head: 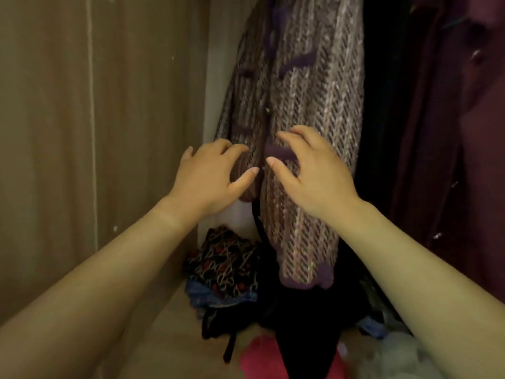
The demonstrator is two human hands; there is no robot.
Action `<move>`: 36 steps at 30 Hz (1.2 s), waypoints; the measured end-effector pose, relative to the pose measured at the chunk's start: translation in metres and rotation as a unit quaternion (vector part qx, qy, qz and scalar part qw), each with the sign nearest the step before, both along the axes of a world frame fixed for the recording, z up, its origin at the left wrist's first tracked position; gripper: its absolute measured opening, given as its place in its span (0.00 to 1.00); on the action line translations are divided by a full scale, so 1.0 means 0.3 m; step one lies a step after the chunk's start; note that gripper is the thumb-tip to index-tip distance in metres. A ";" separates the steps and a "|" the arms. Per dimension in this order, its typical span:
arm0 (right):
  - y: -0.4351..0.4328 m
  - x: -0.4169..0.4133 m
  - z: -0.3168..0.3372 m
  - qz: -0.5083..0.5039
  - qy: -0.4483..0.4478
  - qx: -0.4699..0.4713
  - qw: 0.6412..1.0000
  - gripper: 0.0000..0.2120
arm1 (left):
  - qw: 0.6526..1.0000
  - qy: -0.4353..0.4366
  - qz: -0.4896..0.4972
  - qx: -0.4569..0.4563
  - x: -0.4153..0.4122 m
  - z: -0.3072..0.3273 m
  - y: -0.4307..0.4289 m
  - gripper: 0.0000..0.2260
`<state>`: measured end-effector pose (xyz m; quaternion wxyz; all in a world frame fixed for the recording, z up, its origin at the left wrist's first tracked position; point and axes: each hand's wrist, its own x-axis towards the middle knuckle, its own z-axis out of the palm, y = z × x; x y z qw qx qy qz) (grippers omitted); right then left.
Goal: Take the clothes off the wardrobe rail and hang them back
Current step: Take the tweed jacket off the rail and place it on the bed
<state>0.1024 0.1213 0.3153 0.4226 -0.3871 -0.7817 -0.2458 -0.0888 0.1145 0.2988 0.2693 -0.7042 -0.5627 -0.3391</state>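
On your left the wardrobe wall (95, 119) runs close beside your arm. Your left hand (210, 173) is spread open, fingers curled loosely against the left front panel of the hanging coat (300, 91), holding nothing firmly that you can see. Your right hand (308, 170) is just beside it, also open, fingertips resting on the right panel at a dark fastening (278, 151), thumb and forefinger apart around it without closing. The coat hangs straight between your hands, its front opening running down the gap between your thumbs, its hem (306, 280) below your wrists. Under it, a patterned cloth (226, 261) and other clothes lie heaped on the wardrobe floor. To the right, a black garment (382, 119) presses against the coat, then a maroon garment (451, 132).
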 end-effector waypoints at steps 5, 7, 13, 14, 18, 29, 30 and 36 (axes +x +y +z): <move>0.119 -0.052 0.259 -0.060 -0.011 0.097 0.993 0.26 | 0.998 0.016 0.006 0.064 -0.082 0.243 0.146 0.27; 0.160 -0.062 0.367 -0.079 -0.016 0.125 0.989 0.24 | 0.997 0.019 0.005 0.081 -0.103 0.328 0.195 0.27; 0.273 -0.058 0.647 -0.139 -0.050 0.154 0.977 0.23 | 0.996 0.003 -0.027 0.089 -0.116 0.530 0.364 0.26; 0.288 -0.051 0.690 -0.150 -0.059 0.163 0.973 0.23 | 0.995 0.002 -0.029 0.093 -0.115 0.558 0.391 0.26; 0.350 -0.008 0.865 -0.201 -0.070 0.229 0.950 0.22 | 0.994 -0.008 -0.025 0.101 -0.115 0.639 0.490 0.27; 0.559 0.052 1.138 -0.303 -0.032 0.206 0.930 0.21 | 0.987 -0.046 -0.072 0.136 -0.103 0.844 0.837 0.25; 0.578 0.056 1.154 -0.308 -0.025 0.209 0.928 0.20 | 0.984 -0.053 -0.087 0.147 -0.096 0.871 0.870 0.24; 0.682 0.081 1.245 -0.261 0.041 0.195 0.945 0.15 | 0.965 -0.089 -0.135 0.206 -0.073 1.028 1.014 0.24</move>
